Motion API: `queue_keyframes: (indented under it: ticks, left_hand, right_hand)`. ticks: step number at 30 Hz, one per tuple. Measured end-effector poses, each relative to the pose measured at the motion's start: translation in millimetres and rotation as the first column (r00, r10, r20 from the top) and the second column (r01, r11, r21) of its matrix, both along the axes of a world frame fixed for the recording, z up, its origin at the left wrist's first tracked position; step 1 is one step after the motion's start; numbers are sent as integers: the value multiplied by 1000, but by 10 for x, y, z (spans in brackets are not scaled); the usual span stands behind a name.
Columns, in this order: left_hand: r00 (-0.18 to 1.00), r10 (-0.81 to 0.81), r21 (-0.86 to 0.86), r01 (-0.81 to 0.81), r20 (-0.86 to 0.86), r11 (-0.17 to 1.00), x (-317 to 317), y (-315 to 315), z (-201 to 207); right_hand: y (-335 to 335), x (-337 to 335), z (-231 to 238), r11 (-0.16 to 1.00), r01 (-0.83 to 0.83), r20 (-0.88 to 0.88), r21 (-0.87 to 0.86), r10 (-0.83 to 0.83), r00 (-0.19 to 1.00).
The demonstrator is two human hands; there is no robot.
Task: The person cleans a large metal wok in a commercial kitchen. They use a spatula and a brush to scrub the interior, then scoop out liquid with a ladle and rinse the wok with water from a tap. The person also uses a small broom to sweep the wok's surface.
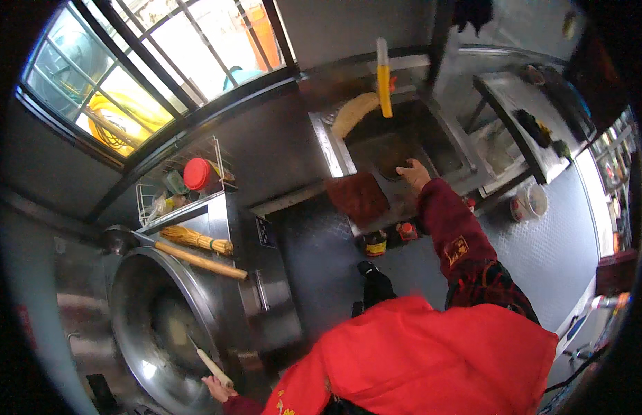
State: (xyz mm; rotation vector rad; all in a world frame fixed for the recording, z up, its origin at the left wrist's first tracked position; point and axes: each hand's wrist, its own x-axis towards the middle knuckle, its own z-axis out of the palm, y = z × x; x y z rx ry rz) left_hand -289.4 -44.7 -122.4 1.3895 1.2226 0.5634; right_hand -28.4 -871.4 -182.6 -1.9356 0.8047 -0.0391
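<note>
My right hand (pixel 414 174) reaches over the near part of a metal sink (pixel 449 131), its fingers apart. Just beyond its fingertips is a round, dark brownish shape (pixel 389 163) in the basin; its kind is unclear. At the lower left, my left hand (pixel 217 389) is right against the lower end of a pale-handled turner (pixel 214 366). The turner's thin metal part points into a large steel wok (pixel 151 321). Whether my left fingers grip the handle cannot be seen. A pale yellowish patch (pixel 178 330) shows inside the wok.
A dark red cloth (pixel 358 198) hangs over the sink's near left corner. A straw brush (pixel 196 239) and a wooden handle (pixel 200 260) lie beside the wok. Dark jars (pixel 375 243) stand below the sink. A white bucket (pixel 530 203) is on the right.
</note>
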Motion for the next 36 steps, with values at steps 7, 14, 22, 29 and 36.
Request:
queue_keyframes:
  ticks: [7,14,22,29,36]
  left_hand:
    - [846,-532,-594,411,-34,691,60,-753,1225]
    - [809,-272,-249,161,-521,955,1,-500,881]
    - [809,-136,-285,-41,-572,958,123,-522,762]
    - [862,-219,-461,-20,-457,887,327,-719,901]
    - [940,-341,-672,264,19,692,286,-461,589]
  right_hand:
    - [-506,1036,-1522,891,376,-219,254,-325,920]
    - [-534,1461,-1719,752,572,-208,327,-533,820]
    - [-567,1172,-959,375,359,-129,855,-515,847]
    - [-254,574,-2,315,-72,149,946,-228,962]
    - [44,-99,530,171,-139,159,976,-115,981]
